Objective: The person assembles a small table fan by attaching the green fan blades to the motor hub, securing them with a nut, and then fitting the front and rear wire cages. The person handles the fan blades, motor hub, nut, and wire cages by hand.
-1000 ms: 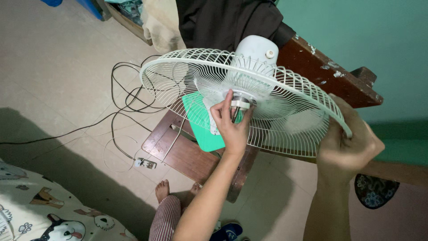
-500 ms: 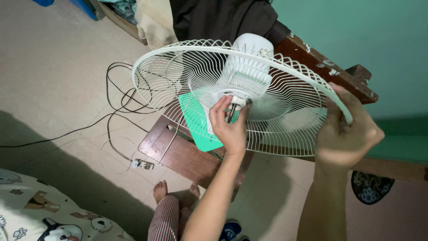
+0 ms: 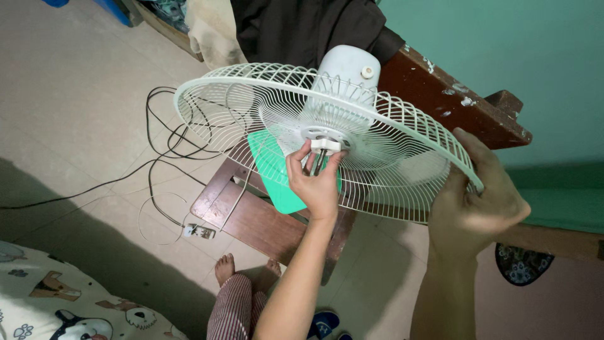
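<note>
Your left hand (image 3: 318,182) is pinching the small white nut (image 3: 325,145) on the shaft at the hub of the fan guard (image 3: 390,148), thumb on one side and fingers on the other. Compared with a second ago, the fingers have walked around it: first they wrapped over the hub, half a second back they sat lower with the shaft showing between them, and now the nut sits proud of the fingertips. To me that reads like you're mid-turn on it, though I can't tell from this which way it's going or how far along the thread it is.

Your right hand (image 3: 473,204) is closed on the rim at the near right edge, thumb over the top wire. The guard has tipped a bit flatter and swung left over that second, so the right hand is steadying while the left works.

The guard and the white motor housing (image 3: 347,66) behind it are held up in the air above the wooden bench (image 3: 251,217), not resting on it. A green blade (image 3: 277,179) shows through the wires below. A black cord (image 3: 167,135) loops across the floor (image 3: 75,94) to the left.
</note>
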